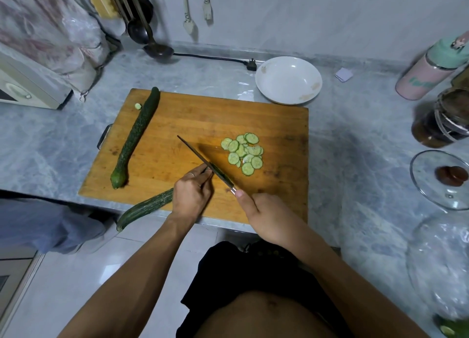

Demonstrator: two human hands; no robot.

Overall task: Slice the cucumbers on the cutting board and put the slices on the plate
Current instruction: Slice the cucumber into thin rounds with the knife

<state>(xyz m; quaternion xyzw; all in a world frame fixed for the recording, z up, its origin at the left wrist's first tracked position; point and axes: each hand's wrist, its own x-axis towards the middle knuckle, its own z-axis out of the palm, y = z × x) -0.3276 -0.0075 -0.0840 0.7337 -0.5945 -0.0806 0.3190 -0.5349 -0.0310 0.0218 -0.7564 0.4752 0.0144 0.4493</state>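
Pinning the cucumber (149, 205) under curled left hand (191, 194) steadies it for the knife (203, 160) gripped by the right hand (266, 217); slices (243, 153) wait right, plate (264, 84) far.

bare board (208, 114) toward plate (288, 80)

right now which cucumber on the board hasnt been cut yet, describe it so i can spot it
Start at the wooden cutting board in the middle of the grey counter. Along its left side lies a long, dark, bumpy whole cucumber, no hand on it. The other cucumber hangs off the near edge, gripped by the left hand.
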